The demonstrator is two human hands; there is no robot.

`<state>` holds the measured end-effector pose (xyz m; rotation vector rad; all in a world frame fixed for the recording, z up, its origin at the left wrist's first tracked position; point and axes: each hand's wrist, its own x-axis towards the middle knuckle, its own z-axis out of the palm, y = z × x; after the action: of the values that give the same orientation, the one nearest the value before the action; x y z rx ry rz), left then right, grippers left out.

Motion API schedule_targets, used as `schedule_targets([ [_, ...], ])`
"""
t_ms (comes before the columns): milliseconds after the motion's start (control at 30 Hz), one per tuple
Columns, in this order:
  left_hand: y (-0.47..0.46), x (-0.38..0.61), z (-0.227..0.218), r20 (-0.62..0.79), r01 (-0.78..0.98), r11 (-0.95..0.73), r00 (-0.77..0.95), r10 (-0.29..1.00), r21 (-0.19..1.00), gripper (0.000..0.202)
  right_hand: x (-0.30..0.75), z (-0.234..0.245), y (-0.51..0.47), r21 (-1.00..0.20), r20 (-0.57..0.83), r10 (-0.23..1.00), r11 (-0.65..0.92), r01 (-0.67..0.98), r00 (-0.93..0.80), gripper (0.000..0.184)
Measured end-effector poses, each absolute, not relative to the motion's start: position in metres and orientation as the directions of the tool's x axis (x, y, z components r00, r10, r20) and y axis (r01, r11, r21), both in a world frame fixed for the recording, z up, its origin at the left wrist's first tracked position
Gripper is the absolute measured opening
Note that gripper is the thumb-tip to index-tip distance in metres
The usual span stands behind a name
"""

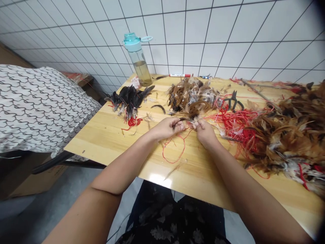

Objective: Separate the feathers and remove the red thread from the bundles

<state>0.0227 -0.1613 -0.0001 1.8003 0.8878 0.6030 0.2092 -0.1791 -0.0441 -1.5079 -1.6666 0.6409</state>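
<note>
Both of my hands meet over the middle of a wooden table [106,135]. My left hand [167,128] pinches a dark feather between thumb and fingers. My right hand [204,131] grips the base of a small bunch of brown feathers [193,113]. A loose red thread [175,149] curls on the table under my hands. Behind them lies a heap of brown feathers [189,93].
A bundle of black feathers [129,98] tied with red thread lies at the left. A large mass of brown feathers [291,135] and red thread [236,123] fills the right. Black pliers [234,100], a water bottle [138,59] and a red marker [179,75] sit farther back. A patterned cloth [38,105] is at the left.
</note>
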Motion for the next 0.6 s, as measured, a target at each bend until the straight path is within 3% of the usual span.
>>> schedule_targets([
  [167,-0.169,0.026,0.005,0.051,0.436,-0.386,0.606,0.794,0.813,0.021,0.208,-0.033,-0.186,-0.519,0.190,0.980,0.054,0.853,0.054,0.021],
  [333,-0.183,0.030,0.014,0.181,0.474,-0.573,0.644,0.743,0.669,0.018,0.203,-0.024,-0.195,-0.218,0.162,0.987,0.049,0.975,-0.013,0.023],
  [467,-0.186,0.034,0.019,0.412,0.458,-0.800,0.691,0.594,0.387,0.017,0.198,-0.013,-0.198,-0.078,0.121,0.983,0.146,0.986,-0.136,0.026],
  [600,-0.172,0.037,0.025,0.477,0.488,-0.868,0.743,0.469,0.093,0.025,0.192,-0.011,-0.201,-0.052,0.108,0.962,0.256,0.965,-0.250,0.032],
])
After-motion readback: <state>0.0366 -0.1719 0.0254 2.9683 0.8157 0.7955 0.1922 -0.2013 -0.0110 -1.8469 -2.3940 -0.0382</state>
